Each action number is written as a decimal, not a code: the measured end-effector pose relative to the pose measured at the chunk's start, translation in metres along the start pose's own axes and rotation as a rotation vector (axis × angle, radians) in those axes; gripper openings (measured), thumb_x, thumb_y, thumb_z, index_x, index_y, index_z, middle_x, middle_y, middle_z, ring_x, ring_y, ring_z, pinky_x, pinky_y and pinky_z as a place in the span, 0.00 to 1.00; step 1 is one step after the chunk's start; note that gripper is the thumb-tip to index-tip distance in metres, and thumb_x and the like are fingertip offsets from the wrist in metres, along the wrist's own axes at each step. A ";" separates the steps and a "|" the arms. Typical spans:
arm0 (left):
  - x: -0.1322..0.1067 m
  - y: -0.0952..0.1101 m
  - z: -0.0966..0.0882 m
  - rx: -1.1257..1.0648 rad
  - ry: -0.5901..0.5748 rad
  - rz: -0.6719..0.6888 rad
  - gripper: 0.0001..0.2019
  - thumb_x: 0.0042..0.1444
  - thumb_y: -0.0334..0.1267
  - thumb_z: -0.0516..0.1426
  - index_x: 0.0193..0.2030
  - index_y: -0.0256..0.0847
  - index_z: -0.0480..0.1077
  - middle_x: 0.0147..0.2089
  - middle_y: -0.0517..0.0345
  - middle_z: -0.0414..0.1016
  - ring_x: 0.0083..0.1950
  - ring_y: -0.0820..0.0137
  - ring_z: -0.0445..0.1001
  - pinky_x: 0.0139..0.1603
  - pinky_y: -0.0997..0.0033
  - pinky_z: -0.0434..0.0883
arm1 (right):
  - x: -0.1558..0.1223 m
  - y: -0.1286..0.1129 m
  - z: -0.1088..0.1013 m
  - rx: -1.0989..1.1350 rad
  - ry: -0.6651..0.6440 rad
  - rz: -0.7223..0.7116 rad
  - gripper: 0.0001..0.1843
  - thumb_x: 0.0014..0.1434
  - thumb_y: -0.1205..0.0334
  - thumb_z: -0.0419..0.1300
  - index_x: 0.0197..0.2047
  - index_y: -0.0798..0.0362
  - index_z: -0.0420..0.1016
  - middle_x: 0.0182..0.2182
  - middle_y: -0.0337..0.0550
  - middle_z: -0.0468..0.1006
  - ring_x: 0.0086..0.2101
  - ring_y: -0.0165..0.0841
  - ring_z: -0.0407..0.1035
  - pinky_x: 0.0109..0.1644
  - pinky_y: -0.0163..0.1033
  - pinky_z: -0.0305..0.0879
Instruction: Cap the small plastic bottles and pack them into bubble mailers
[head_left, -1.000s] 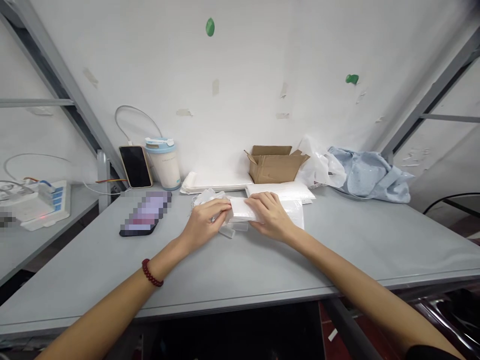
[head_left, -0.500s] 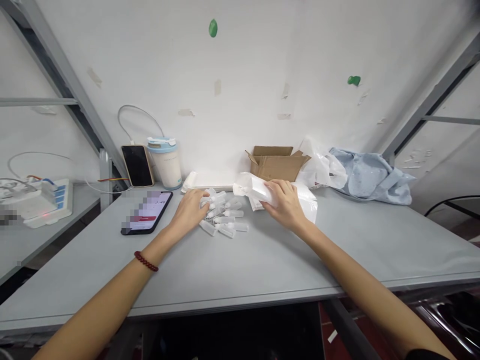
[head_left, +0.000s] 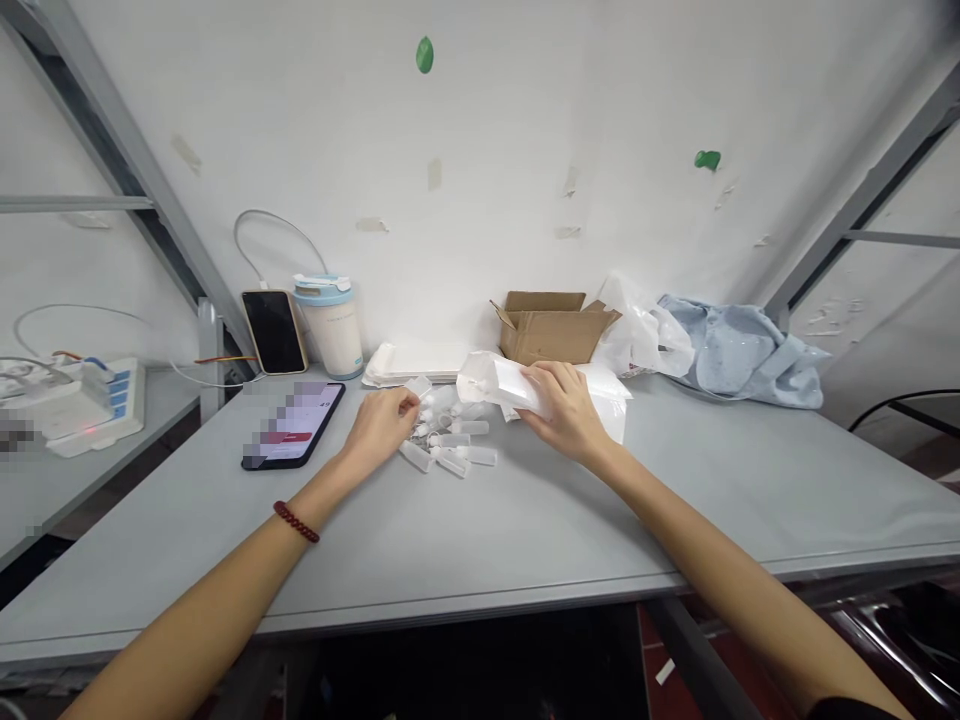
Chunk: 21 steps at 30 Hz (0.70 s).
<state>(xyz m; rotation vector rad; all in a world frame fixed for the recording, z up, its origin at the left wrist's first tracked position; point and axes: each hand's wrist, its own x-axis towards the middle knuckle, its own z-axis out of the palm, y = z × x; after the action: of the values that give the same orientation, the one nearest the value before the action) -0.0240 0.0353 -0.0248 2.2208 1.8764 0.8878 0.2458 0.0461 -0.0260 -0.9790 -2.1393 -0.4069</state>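
My left hand (head_left: 380, 425) is closed in a pinch on a small translucent plastic bottle (head_left: 419, 385), which tilts up from its fingertips. Just right of it several more of these little bottles lie in a loose pile (head_left: 454, 440) on the table. My right hand (head_left: 568, 408) is wrapped round a white plastic bag (head_left: 501, 382), whose mouth gapes toward the pile. What is inside the bag I cannot make out clearly. The bag's far end (head_left: 613, 400) spreads flat behind the hand.
A stack of flat white bags (head_left: 420, 364) lies by the wall, near an open cardboard box (head_left: 559, 335). Beyond it are a crumpled white bag (head_left: 645, 330) and blue cloth (head_left: 742, 355). A phone (head_left: 295, 428), a second phone (head_left: 275, 332) and a cup (head_left: 330, 325) stand left.
My left hand has closed its fingers and lifted a bottle from the pile. The bag in my right hand has shifted slightly left, its mouth wider.
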 end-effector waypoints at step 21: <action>-0.008 0.026 -0.020 -0.734 -0.029 -0.091 0.07 0.45 0.38 0.60 0.28 0.36 0.72 0.28 0.59 0.73 0.29 0.73 0.68 0.32 0.74 0.65 | -0.002 -0.005 0.002 0.103 -0.036 -0.127 0.22 0.54 0.63 0.57 0.52 0.53 0.60 0.44 0.53 0.68 0.44 0.43 0.62 0.45 0.48 0.61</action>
<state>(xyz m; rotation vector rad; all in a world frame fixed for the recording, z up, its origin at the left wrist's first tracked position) -0.0122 0.0163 0.0000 1.6698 1.3124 1.2558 0.2419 0.0427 -0.0291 -0.8017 -2.2392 -0.3391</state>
